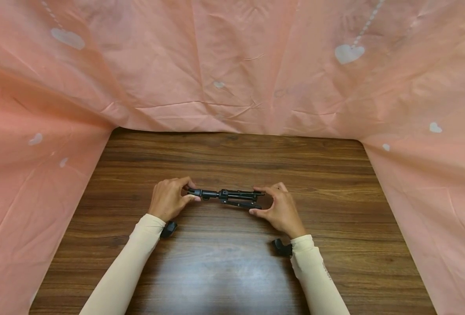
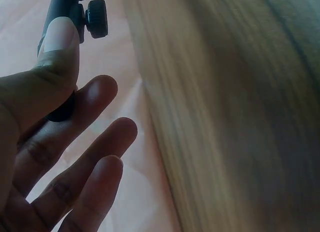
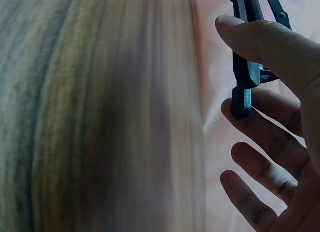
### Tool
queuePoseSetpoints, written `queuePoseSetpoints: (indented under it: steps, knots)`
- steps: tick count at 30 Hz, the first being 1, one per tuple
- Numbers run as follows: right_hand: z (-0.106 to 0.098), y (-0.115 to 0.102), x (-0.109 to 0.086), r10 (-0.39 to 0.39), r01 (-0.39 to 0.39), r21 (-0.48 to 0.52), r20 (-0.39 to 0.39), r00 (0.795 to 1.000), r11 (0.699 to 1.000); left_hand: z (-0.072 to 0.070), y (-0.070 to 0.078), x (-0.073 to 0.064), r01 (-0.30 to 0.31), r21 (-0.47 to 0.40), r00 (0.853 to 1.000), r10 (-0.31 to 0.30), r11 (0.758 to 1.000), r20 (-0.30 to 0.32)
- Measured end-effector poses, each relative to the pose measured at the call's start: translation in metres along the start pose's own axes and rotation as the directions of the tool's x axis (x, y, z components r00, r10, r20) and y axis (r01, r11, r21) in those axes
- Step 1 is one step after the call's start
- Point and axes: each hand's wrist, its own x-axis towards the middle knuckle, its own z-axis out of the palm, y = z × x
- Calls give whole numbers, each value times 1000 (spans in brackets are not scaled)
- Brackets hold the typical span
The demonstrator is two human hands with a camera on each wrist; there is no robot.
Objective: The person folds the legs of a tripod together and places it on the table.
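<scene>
A small black tripod point(image 1: 210, 194), its legs folded close together, lies crosswise between both hands above the table. My left hand point(image 1: 167, 200) pinches its left end between thumb and fingers. In the left wrist view, a round ridged knob point(image 2: 97, 18) sticks out from the shaft beside the thumb, and the other fingers are spread loosely. At the leg end, my right hand point(image 1: 283, 212) holds the tripod with thumb and fingers. Seen from the right wrist, the thumb lies across a black leg point(image 3: 246, 72), and a fingertip touches near the leg's foot.
The dark wood-grain table point(image 1: 216, 253) stretches beneath both arms. Pink cloth point(image 1: 236, 105) with pale hearts hangs behind it and along both sides. A black wrist device point(image 1: 168, 229) sits on the left wrist, another point(image 1: 282, 248) on the right.
</scene>
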Motion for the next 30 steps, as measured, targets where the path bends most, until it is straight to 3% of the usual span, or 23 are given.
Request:
queuePoseSetpoints:
  steps: [18, 30]
  knots:
    - [25, 10, -4, 3, -4, -76, -15, 1000, 997, 18, -11, -10, 51, -26, 997, -49, 998, 66]
    - [30, 12, -7, 23, -24, -93, -5, 1000, 995, 25, -15, -14, 54, -37, 997, -52, 998, 62]
